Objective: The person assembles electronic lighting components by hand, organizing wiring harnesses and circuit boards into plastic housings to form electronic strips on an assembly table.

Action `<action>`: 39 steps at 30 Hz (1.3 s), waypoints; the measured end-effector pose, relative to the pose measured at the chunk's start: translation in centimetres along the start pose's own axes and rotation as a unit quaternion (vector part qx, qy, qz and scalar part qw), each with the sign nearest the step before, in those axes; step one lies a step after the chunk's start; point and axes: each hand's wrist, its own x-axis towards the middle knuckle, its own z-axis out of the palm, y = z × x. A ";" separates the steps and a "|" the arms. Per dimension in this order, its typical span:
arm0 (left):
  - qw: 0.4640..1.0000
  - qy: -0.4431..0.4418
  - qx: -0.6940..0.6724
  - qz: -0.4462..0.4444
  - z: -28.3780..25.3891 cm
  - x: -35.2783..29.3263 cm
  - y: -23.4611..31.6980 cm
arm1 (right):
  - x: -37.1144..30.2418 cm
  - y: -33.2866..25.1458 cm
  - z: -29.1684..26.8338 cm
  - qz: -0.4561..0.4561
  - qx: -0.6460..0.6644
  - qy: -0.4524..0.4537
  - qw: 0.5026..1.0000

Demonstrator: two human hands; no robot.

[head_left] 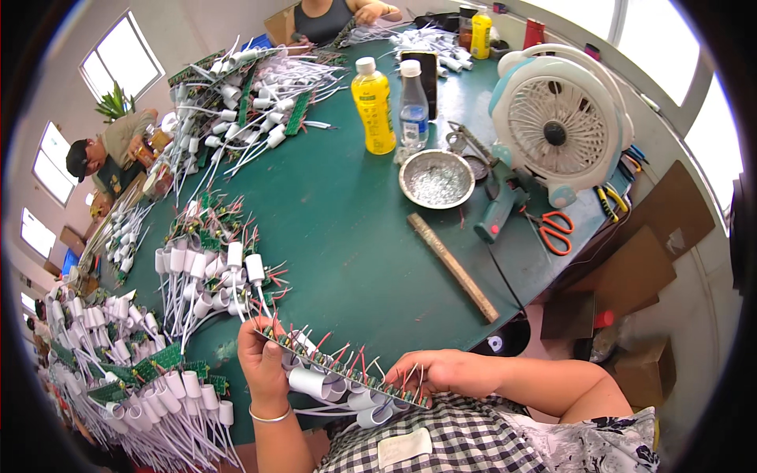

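Observation:
My left hand grips the far-left end of a long, narrow circuit board, thumb on top. Around the board's right end, close to my checked apron, the fingers of my right hand are closed. Short red and white wires stand up along the strip's parts. Below it hang white cylinders on white cables. Just beyond my left hand lies a pile of similar boards with white cylinders. A larger heap of them is at the left, by my left forearm.
On the green table are a wooden stick, a metal bowl, a glue gun, orange-handled scissors, a fan, a yellow bottle and a clear bottle. Another heap lies far left. Two people work beyond.

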 end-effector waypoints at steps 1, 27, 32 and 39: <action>1.000 -0.006 0.017 0.001 0.0 0.1 -0.2 | 0.0 -0.6 0.4 0.031 -0.047 0.037 0.998; 0.970 -0.059 0.203 -0.124 1.4 4.2 0.6 | 4.1 -3.4 -2.7 -0.209 -0.616 0.379 0.659; 0.937 -0.083 0.326 -0.089 1.8 5.1 -0.3 | 7.2 -1.6 -1.5 -0.163 -0.677 0.348 0.628; 0.917 -0.083 0.375 -0.106 2.0 5.7 -0.1 | 9.2 -1.4 -2.1 -0.072 -0.628 0.366 0.683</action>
